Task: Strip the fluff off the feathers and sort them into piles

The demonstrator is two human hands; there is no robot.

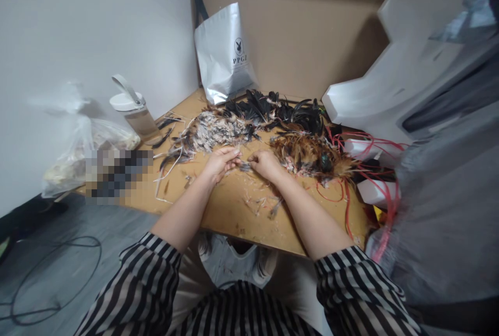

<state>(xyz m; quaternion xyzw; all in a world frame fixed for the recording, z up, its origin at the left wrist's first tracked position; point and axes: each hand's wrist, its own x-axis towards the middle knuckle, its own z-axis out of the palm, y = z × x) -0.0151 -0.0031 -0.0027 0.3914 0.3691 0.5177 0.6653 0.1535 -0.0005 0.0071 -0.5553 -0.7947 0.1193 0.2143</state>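
My left hand (222, 164) is closed in a pinch above the wooden table (230, 208); what is between its fingertips is too small to make out. Close by on the right, my right hand (267, 164) has its fingers pressed together on a small greyish feather (245, 166). Just behind my hands lies a heap of pale fluffy feathers (212, 130). Brown feathers (307, 151) are piled beside my right hand, and long black feathers (265, 104) lie farther back. Loose feather scraps (275, 208) are scattered in front.
A silver bag (222, 55) stands at the back. On the left are a lidded cup (134, 115) and a clear plastic bag (83, 154). Red strings (346, 206) trail over the right side near white foam-like pieces (362, 86). An open bin (230, 266) sits below the table edge.
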